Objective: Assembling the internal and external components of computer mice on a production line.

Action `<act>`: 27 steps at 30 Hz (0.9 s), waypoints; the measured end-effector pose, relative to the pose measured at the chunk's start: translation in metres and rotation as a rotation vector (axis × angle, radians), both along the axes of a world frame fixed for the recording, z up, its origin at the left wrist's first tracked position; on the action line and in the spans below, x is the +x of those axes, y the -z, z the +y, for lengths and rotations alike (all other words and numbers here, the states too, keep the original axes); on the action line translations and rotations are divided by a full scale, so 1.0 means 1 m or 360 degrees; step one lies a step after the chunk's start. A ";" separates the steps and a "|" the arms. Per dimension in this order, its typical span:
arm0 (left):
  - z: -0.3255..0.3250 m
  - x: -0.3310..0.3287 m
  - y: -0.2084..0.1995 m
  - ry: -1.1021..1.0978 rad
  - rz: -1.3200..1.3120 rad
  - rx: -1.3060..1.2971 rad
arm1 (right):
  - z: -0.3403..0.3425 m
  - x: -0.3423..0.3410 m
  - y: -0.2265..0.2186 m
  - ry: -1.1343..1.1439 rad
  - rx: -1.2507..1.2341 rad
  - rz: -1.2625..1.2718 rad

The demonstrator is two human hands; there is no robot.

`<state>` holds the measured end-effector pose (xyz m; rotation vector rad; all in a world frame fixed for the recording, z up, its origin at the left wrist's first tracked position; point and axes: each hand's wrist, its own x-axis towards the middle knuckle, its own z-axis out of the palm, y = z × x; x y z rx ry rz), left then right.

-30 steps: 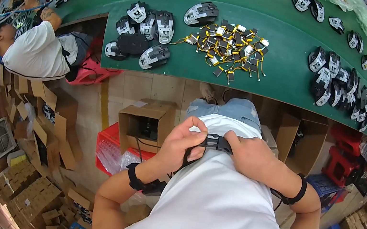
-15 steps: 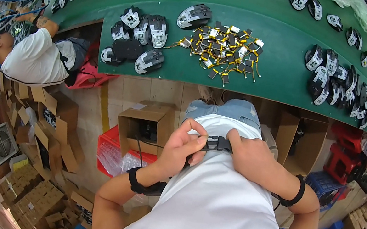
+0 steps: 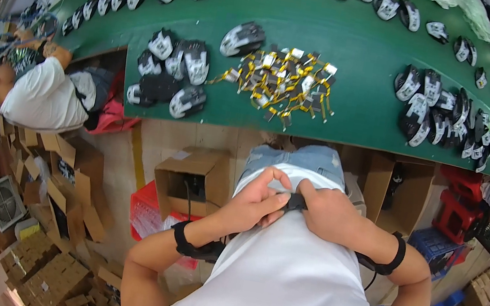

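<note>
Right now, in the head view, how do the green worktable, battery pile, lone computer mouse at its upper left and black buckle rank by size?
1. Green worktable
2. Battery pile
3. Lone computer mouse
4. Black buckle, partly covered; what shows looks smallest

Both grips met in front of the person's waist, over a white shirt (image 3: 283, 276). The left grip (image 3: 258, 199) and the right grip (image 3: 331, 213) pinched a black buckle (image 3: 296, 202) between them. A black band circled the wrist below each grip. Beyond the grips stretched a green bench (image 3: 353, 129), with a pile of small batteries (image 3: 286, 87) ahead and a group of computer mice (image 3: 195, 62) ahead and left. A cardboard box (image 3: 217, 181) stood left of the left grip, above a red crate (image 3: 144, 196).
</note>
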<state>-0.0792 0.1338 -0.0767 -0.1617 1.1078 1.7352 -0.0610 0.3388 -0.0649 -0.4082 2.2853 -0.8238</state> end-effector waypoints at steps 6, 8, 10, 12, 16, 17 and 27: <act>0.076 -0.067 -0.012 0.1055 0.1167 -0.0890 | 0.152 -0.078 0.018 0.0008 -0.0682 -0.0522; 0.089 -0.084 0.003 0.0827 0.2464 -0.1376 | 0.200 -0.095 0.036 0.0278 -0.0364 -0.0047; 0.092 -0.106 0.007 0.0939 0.2147 -0.1302 | 0.239 -0.121 0.045 0.0493 -0.0188 0.0006; 0.138 -0.150 -0.004 0.0954 0.1924 -0.1201 | 0.318 -0.174 0.048 0.0699 -0.0484 -0.0293; 0.191 -0.221 0.006 0.1065 0.1587 -0.1162 | 0.399 -0.263 0.101 0.1065 -0.0317 -0.0075; 0.203 -0.244 0.014 0.1105 0.1559 -0.1160 | 0.418 -0.290 0.110 0.1094 -0.0085 0.0216; 0.275 -0.436 0.045 0.0873 0.1535 -0.1408 | 0.602 -0.386 0.204 0.1988 0.0256 0.0540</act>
